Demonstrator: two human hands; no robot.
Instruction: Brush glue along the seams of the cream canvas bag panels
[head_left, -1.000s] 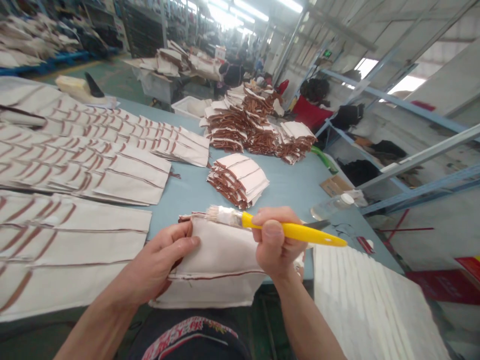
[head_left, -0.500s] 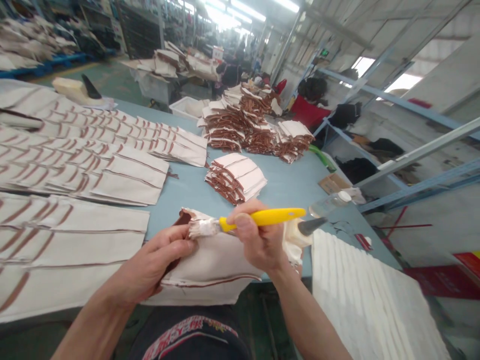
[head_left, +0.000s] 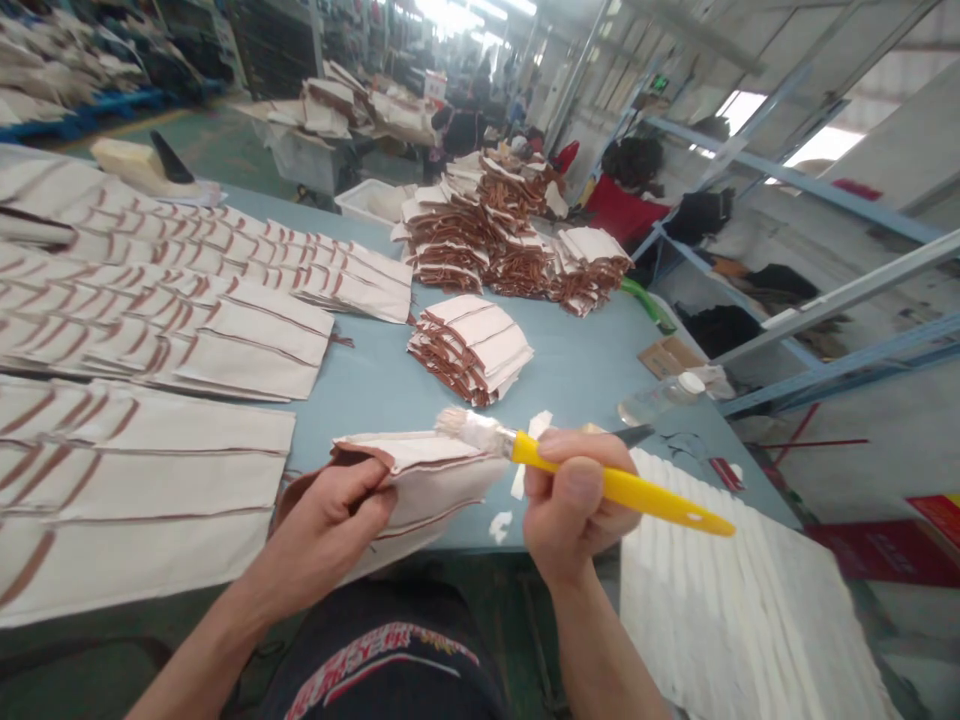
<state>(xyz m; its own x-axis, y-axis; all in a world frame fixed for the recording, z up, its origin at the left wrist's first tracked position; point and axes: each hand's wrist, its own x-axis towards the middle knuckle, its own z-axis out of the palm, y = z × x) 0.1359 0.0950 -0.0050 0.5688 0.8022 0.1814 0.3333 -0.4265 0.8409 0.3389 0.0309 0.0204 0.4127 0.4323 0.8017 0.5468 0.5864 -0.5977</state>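
My right hand (head_left: 577, 500) is closed round the yellow handle of a paintbrush (head_left: 630, 494). White paste coats the brush's bristles, which point left just over the top edge of a cream fabric piece (head_left: 427, 490); whether they touch it I cannot tell. My left hand (head_left: 337, 520) pinches this piece at its brown-trimmed opening, fingers partly hidden in the fold. The piece is tilted up off the table's front edge, its brown inside showing at the left. White scraps (head_left: 500, 526) lie on the table between it and my right hand.
Rows of overlapping cream pieces with brown trim (head_left: 150, 460) cover the left of the blue table (head_left: 360, 375). A small stack (head_left: 472, 345) stands ahead, with larger piles (head_left: 480, 225) behind. At right are a clear bottle (head_left: 660, 398) and layered white sheets (head_left: 735, 590).
The brush has swung up and right from the opening, its handle now sloping down to the right. My left hand has turned the fabric piece more upright, uncovering white scraps on the table.
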